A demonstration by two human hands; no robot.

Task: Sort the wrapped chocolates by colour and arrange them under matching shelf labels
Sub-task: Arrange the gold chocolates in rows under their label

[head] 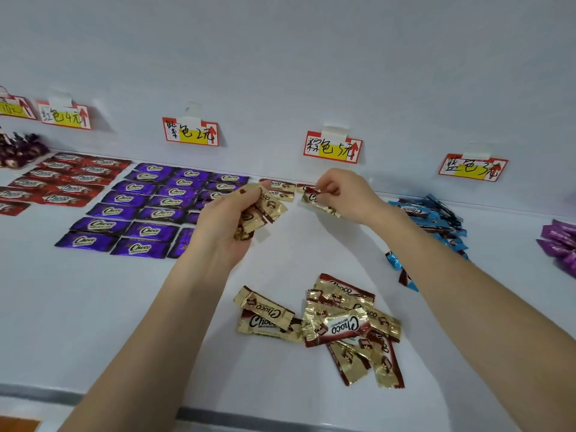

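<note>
**Hands working the gold chocolates under the brown label**

Left hand (pixel 230 222) is gripping a small bunch of gold-wrapped chocolates (pixel 261 210), fingers curled around them, palm turned toward the camera. Right hand (pixel 343 194) is pinching a single gold chocolate (pixel 318 202) between thumb and fingertips, holding it low over the white shelf (pixel 124 307), close to the back wall.

Just behind the hands, a few placed gold chocolates (pixel 280 190) are lying flat in a short row, directly below the brown label (pixel 333 147). Nearer the camera, between the forearms, a loose gold pile (pixel 336 325) is lying in a jumble, pieces overlapping.

To the left, purple chocolates (pixel 140 210) are sitting in neat rows under the purple label (pixel 190 131). Further left, red chocolates (pixel 62 182) are lining up under the red label (pixel 64 115). To the right, blue chocolates (pixel 436 219) are lying in an untidy heap below the blue label (pixel 473 167). At the far right edge, violet wrappers (pixel 561 244) are showing partly, cut off by the frame.
</note>
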